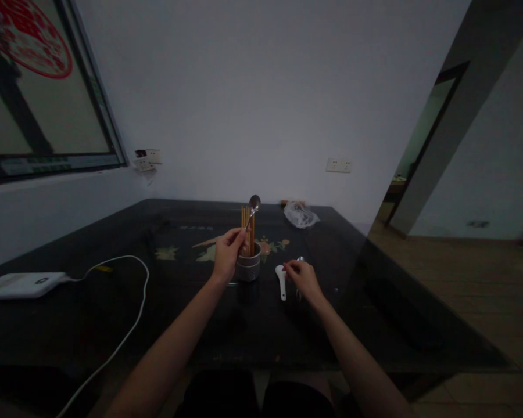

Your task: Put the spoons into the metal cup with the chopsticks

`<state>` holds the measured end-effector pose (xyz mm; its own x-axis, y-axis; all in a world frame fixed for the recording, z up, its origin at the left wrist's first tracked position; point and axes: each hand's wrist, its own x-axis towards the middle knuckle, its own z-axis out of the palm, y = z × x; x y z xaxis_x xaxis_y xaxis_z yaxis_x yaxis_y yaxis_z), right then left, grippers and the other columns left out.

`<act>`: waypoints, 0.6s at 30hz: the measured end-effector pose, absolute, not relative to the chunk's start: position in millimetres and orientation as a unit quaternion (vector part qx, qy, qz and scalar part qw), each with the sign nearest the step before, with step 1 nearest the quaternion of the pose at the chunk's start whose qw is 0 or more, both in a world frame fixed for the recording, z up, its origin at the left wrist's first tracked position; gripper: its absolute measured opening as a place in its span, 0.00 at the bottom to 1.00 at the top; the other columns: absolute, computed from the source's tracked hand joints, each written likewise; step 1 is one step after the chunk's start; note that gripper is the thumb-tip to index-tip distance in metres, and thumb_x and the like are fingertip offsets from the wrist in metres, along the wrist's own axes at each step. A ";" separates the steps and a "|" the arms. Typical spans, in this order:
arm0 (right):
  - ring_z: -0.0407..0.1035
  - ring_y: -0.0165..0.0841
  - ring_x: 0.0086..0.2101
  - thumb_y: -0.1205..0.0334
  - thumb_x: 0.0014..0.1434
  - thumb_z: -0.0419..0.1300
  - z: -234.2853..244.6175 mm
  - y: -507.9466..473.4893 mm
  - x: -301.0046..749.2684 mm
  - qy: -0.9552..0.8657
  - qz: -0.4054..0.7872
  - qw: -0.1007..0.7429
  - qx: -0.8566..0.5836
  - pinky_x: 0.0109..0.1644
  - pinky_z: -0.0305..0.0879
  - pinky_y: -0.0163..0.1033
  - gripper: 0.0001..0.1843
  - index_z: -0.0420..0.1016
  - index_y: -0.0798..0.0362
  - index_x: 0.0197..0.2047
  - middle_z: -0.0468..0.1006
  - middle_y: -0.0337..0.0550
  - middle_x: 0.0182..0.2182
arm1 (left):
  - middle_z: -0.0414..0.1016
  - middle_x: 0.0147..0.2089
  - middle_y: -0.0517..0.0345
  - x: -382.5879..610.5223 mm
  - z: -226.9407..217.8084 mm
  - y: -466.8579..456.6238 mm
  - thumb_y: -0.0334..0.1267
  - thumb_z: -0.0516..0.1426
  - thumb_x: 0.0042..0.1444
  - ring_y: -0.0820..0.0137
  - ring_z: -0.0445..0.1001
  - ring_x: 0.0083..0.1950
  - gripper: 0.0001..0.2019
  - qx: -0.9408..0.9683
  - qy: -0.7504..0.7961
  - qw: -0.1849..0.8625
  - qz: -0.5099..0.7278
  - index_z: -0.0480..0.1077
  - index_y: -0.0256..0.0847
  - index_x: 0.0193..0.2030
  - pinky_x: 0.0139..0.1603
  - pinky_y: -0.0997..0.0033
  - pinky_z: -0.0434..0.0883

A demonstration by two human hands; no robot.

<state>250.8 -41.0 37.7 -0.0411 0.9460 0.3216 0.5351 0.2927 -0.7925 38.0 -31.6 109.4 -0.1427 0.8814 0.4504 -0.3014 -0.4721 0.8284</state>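
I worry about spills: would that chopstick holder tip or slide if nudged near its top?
Likely tips before it slides: the chopsticks stand tall above the short holder, so weight sits high. The glossy table looks smooth, so a low push may slide it. The left hand with its spoon is right beside it.

We see bare table (pixel 375 302) right of the white spoon (pixel 281 281); the cup (pixel 248 268) of chopsticks (pixel 247 231) blocks the middle.

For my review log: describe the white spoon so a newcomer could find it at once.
On the dark table, a grey cup of chopsticks stands near the middle. Between it and the right hand lies the white spoon. It alone is white; the left hand holds a metal spoon.
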 end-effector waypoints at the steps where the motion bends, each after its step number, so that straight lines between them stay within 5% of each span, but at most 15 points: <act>1: 0.70 0.32 0.23 0.53 0.57 0.53 39.8 -41.4 248.3 -0.682 0.250 0.436 -0.532 0.28 0.62 0.34 0.16 0.75 0.55 0.28 0.76 0.42 0.20 | 0.67 0.22 0.63 34.7 110.0 -28.7 0.45 0.63 0.47 0.80 0.64 0.22 0.15 0.488 0.290 0.422 0.707 0.74 0.35 0.36 0.23 0.81 0.62; 6: 0.70 0.32 0.23 0.53 0.55 0.55 56.0 -38.5 232.2 -0.669 0.307 0.478 -0.479 0.27 0.64 0.34 0.14 0.73 0.55 0.33 0.75 0.41 0.23 | 0.72 0.25 0.61 21.5 108.9 -16.5 0.47 0.62 0.48 0.78 0.69 0.24 0.17 0.458 0.303 0.404 0.732 0.71 0.35 0.38 0.26 0.80 0.66; 10: 0.71 0.33 0.32 0.54 0.52 0.59 66.6 -23.1 217.2 -0.659 0.312 0.516 -0.449 0.36 0.68 0.37 0.17 0.72 0.55 0.42 0.77 0.44 0.32 | 0.76 0.28 0.58 16.8 103.8 -9.0 0.48 0.61 0.49 0.74 0.74 0.28 0.18 0.456 0.322 0.382 0.736 0.67 0.37 0.40 0.30 0.76 0.70; 18: 0.66 0.40 0.50 0.62 0.33 0.73 38.1 2.7 185.7 -0.671 0.438 0.474 -0.364 0.56 0.61 0.49 0.45 0.62 0.51 0.56 0.72 0.49 0.49 | 0.78 0.34 0.53 12.7 92.4 -0.5 0.49 0.58 0.52 0.68 0.77 0.35 0.16 0.491 0.372 0.337 0.712 0.64 0.40 0.39 0.31 0.74 0.71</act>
<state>185.7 2.7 38.1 -0.2849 0.9045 0.3175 0.0734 0.3508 -0.9336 12.7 -0.5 92.4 -0.2918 0.8449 0.4482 -0.1149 -0.4962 0.8606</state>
